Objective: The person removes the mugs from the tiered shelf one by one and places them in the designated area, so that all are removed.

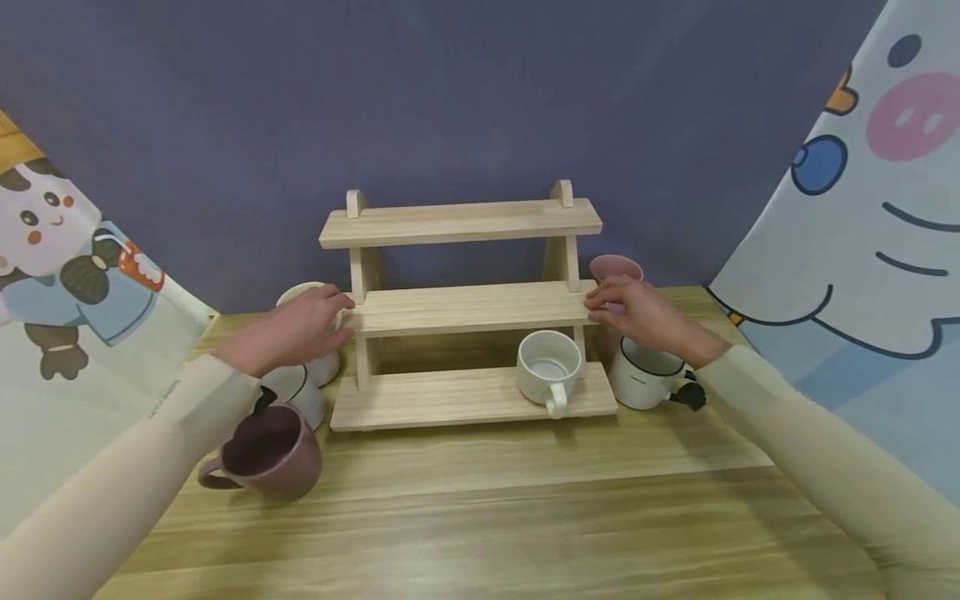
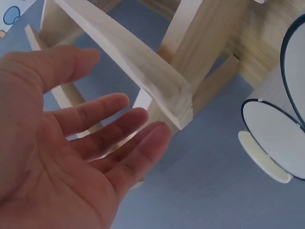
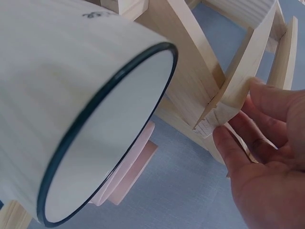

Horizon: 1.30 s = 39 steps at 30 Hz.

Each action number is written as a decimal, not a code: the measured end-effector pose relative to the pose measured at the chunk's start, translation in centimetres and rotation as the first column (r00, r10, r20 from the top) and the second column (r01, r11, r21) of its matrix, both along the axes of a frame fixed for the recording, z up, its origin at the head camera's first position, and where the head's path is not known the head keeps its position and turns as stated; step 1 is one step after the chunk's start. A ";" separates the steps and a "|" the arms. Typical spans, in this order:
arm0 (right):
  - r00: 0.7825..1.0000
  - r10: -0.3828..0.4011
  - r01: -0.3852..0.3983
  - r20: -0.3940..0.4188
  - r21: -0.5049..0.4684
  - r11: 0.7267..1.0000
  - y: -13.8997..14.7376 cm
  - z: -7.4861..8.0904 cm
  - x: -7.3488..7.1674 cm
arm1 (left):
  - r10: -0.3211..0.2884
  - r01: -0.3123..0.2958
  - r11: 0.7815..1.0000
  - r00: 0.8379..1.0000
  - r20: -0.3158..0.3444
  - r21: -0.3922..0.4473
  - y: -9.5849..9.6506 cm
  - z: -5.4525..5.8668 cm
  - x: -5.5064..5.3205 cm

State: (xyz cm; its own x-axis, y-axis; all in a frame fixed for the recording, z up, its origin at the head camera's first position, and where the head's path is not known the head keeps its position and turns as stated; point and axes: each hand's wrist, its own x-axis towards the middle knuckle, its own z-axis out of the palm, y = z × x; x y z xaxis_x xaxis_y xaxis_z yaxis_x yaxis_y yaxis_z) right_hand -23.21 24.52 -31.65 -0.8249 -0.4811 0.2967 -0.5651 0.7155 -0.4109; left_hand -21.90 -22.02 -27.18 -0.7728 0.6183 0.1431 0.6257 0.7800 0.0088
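A three-tier wooden display shelf (image 1: 472, 308) stands in the middle of the table. My left hand (image 1: 296, 329) is at the left end of its middle board; in the left wrist view the thumb and fingers (image 2: 119, 129) are spread apart, gripping nothing. At the other end, my right hand (image 1: 637, 312) pinches the corner of the middle board (image 3: 233, 95) between thumb and fingers. A white ribbed mug (image 1: 550, 367) sits on the bottom board at the right, its handle facing front.
Left of the shelf are a maroon mug (image 1: 273, 454), a white dark-rimmed mug (image 1: 300, 392) and a cream cup (image 1: 300, 292). To the right stand a white dark-rimmed mug (image 1: 641, 379) and a pink cup (image 1: 615, 267). A dark blue backdrop (image 1: 465, 100) hangs behind.
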 end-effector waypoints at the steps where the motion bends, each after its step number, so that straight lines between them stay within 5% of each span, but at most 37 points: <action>1: 1.000 -0.003 0.003 0.004 0.001 1.000 0.0 0.0 0.0 | -0.001 0.000 1.000 1.000 0.004 0.006 0.0 -0.1 -0.2; 16: 1.000 -0.001 0.001 -0.001 0.003 1.000 0.0 0.2 0.0 | -0.112 0.112 0.988 0.994 -0.004 0.111 -1.1 -1.6 -2.0; 23: 0.998 0.009 -0.006 -0.060 0.039 0.999 -0.4 0.0 0.1 | -0.078 0.072 0.991 0.996 0.041 0.117 -1.4 -1.7 -2.3; 32: 0.985 0.069 -0.060 -0.158 0.067 0.996 -2.9 0.2 2.1 | -0.080 0.074 0.988 0.996 0.037 0.134 -1.8 -1.7 -2.4; 39: 0.990 0.129 -0.124 -0.057 0.089 0.988 -5.3 0.5 4.2 | -0.108 0.099 0.982 0.993 0.051 0.159 -2.2 -1.9 -2.8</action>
State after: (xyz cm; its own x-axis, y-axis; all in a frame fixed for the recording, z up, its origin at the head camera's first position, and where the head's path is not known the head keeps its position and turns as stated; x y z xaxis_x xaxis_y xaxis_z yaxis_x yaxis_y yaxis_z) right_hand -18.98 19.21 -31.17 -0.7372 -0.6060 0.2988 -0.6756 0.6676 -0.3128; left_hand -24.70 -24.25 -29.07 -0.7157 0.6692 0.2000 0.6978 0.6972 0.1645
